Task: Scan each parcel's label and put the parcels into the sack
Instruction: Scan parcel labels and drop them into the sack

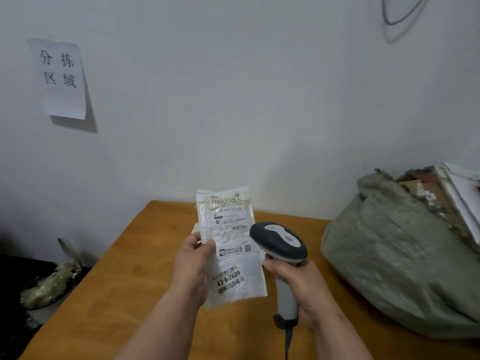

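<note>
Left hand with its grip pinching a flat white plastic parcel upright above the orange-brown wooden worktop, printed label facing the camera, right hand gripping a grey handheld barcode scanner just beside the parcel, bulky grey-green woven sack on the worktop at right

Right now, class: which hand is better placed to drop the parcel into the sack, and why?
Left. The left hand already holds the parcel; the right hand grips the scanner, though the sack lies rightward.
</note>
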